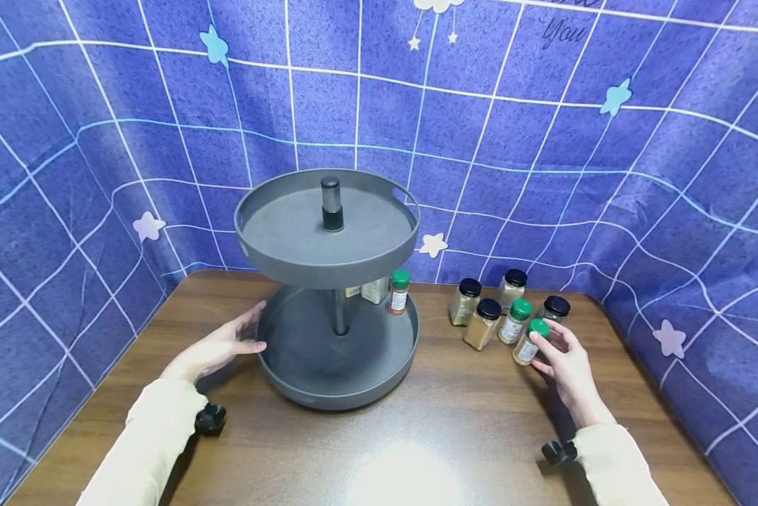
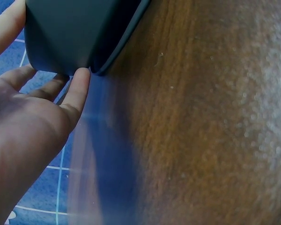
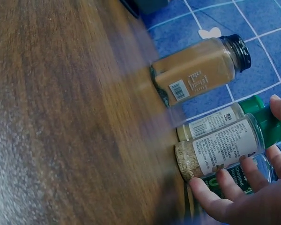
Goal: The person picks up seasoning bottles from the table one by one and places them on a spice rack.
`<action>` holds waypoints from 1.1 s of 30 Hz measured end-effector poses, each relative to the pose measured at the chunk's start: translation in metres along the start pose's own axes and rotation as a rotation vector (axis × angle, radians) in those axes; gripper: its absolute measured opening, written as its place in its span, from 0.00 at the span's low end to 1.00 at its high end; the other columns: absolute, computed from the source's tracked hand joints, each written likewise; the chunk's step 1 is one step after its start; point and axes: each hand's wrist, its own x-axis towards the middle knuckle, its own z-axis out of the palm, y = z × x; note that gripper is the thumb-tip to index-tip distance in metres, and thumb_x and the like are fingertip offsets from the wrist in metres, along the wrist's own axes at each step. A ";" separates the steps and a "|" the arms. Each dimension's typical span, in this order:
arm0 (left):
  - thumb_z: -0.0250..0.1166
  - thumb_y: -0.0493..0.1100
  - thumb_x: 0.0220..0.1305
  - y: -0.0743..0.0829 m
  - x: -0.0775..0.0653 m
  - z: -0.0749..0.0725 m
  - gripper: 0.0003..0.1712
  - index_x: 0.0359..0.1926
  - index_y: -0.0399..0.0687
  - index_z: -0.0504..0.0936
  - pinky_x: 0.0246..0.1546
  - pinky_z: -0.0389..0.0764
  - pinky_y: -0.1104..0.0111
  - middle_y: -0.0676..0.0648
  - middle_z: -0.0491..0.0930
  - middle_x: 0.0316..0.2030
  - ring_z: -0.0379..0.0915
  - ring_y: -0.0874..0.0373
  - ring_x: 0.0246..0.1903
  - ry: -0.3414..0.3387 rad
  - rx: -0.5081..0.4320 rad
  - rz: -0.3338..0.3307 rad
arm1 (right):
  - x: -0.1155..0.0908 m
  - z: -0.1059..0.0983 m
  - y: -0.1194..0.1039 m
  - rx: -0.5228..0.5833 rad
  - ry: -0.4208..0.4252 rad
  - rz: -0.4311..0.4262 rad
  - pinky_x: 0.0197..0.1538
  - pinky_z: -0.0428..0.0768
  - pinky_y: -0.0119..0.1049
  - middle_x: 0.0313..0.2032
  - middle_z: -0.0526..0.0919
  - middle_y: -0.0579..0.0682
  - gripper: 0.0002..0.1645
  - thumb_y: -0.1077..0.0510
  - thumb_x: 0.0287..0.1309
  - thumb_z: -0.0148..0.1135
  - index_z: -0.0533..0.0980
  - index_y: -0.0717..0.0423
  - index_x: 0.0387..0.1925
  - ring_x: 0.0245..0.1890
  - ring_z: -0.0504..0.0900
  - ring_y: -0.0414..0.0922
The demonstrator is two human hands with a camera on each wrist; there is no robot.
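On the table stands a grey two-tier turntable tray, its upper tier (image 1: 328, 263) over its lower tier (image 1: 328, 400). My left hand (image 1: 217, 346) touches the left outer side of the lower tier with extended fingers. In the left wrist view, that hand's fingertips (image 2: 81, 75) meet the tray's dark wall (image 2: 61, 42). At the right, my right hand (image 1: 565, 362) grips a green-capped spice jar (image 1: 530, 344), thumb at the cap and fingers along the side. The right wrist view shows its pale, grainy contents and white label (image 3: 225, 147).
Beside the held jar stand another green-capped jar (image 1: 513, 322) and several black-capped jars, including one of tan powder (image 1: 482, 325). A red-brown jar with green cap (image 1: 400, 292) and a clear jar (image 1: 375, 289) sit at the lower tier's back right. Behind hangs a blue curtain (image 1: 511, 140).
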 end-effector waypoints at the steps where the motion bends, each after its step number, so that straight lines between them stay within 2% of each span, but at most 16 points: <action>1: 0.61 0.34 0.61 0.000 0.000 0.000 0.52 0.74 0.41 0.35 0.64 0.32 0.38 0.38 0.28 0.73 0.23 0.35 0.70 0.000 0.000 0.000 | -0.001 0.000 -0.001 0.010 -0.007 0.003 0.37 0.83 0.37 0.43 0.75 0.36 0.31 0.55 0.57 0.65 0.66 0.53 0.61 0.38 0.79 0.30; 7: 0.61 0.33 0.61 0.000 0.000 0.000 0.52 0.74 0.40 0.35 0.64 0.32 0.38 0.37 0.28 0.73 0.23 0.34 0.70 -0.001 0.003 0.005 | 0.000 0.000 -0.001 0.025 -0.029 0.017 0.37 0.83 0.39 0.38 0.78 0.35 0.21 0.57 0.57 0.65 0.71 0.49 0.52 0.38 0.79 0.30; 17: 0.62 0.34 0.61 0.002 -0.001 0.000 0.52 0.74 0.42 0.35 0.64 0.34 0.39 0.38 0.29 0.73 0.24 0.35 0.70 -0.002 0.006 -0.001 | 0.000 -0.002 -0.004 0.016 -0.052 0.018 0.38 0.83 0.41 0.38 0.77 0.35 0.21 0.56 0.58 0.65 0.71 0.50 0.52 0.38 0.79 0.32; 26: 0.61 0.33 0.61 0.002 0.000 0.000 0.51 0.74 0.40 0.35 0.64 0.32 0.38 0.36 0.29 0.73 0.24 0.34 0.70 0.002 0.020 0.006 | -0.002 -0.004 -0.011 0.012 -0.072 0.033 0.38 0.83 0.41 0.40 0.73 0.39 0.17 0.56 0.58 0.64 0.72 0.46 0.48 0.37 0.80 0.34; 33: 0.61 0.33 0.61 0.003 0.000 0.001 0.51 0.73 0.39 0.35 0.63 0.32 0.37 0.36 0.28 0.73 0.23 0.33 0.70 0.000 0.023 0.000 | -0.006 -0.006 -0.021 0.016 -0.095 0.002 0.37 0.84 0.41 0.38 0.74 0.39 0.17 0.57 0.58 0.64 0.72 0.48 0.49 0.37 0.78 0.32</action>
